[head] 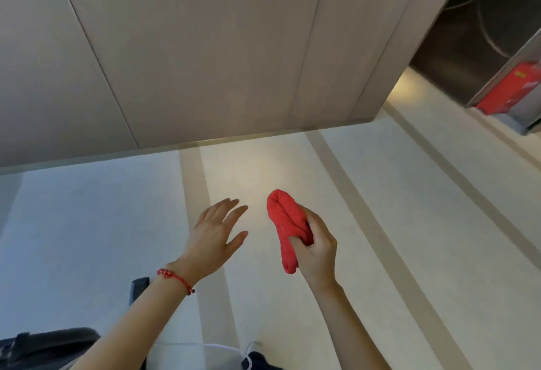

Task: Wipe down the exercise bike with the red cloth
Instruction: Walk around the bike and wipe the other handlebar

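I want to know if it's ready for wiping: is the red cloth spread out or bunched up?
Bunched up. The cloth is rolled into a thick wad gripped in the right hand, none of it hanging flat.

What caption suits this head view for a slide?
Right hand grips the bunched red cloth above the pale floor; left hand open.

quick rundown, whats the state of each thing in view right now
red cloth: bunched up, gripped in the right hand
right hand: closed around the cloth
left hand: open, fingers spread, holding nothing
red string bracelet: on the left wrist
dark bike part: at lower left edge, mostly cut off, not touched
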Available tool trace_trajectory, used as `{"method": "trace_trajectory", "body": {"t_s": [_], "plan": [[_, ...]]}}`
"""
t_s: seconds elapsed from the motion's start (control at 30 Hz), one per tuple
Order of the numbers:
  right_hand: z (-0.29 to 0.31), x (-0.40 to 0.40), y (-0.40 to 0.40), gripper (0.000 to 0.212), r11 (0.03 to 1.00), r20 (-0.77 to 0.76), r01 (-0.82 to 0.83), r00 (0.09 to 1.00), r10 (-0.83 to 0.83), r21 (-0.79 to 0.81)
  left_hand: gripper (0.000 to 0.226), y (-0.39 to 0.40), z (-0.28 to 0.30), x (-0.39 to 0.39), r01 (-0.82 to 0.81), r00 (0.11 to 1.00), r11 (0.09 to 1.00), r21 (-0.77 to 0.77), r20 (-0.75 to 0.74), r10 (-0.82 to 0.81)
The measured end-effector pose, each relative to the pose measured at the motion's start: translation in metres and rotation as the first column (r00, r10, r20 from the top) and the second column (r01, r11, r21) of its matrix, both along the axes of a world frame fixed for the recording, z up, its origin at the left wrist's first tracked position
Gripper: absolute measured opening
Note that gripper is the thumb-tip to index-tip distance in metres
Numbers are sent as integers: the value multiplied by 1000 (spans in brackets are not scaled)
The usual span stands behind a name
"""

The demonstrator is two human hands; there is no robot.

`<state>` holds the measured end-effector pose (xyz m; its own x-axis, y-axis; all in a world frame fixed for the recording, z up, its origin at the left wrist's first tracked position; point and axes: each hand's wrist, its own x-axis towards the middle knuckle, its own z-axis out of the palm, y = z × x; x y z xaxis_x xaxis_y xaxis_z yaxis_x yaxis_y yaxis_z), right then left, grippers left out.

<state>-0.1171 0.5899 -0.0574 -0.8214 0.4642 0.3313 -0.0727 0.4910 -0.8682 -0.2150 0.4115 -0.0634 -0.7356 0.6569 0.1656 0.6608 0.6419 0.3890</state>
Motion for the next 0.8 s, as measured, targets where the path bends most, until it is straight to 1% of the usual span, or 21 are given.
{"method": "trace_trajectory", "body": {"t_s": [0.17,0.4,0.57,0.8], "plan": [[3,-62,37,46,992,-2,-122,992,122,10,52,21,8,-40,-133,991,991,20,0,133],[-1,-162,46,46,967,-7,-252,968,252,31,47,23,5,-113,-274,962,961,34,-8,274],[1,-263,29,45,939,-48,-343,938,344,36,49,3,2,-197,-370,928,928,49,-33,372],[19,-425,-31,42,863,-104,-500,857,505,78,50,-55,12,-325,-521,850,850,70,-48,525]]}}
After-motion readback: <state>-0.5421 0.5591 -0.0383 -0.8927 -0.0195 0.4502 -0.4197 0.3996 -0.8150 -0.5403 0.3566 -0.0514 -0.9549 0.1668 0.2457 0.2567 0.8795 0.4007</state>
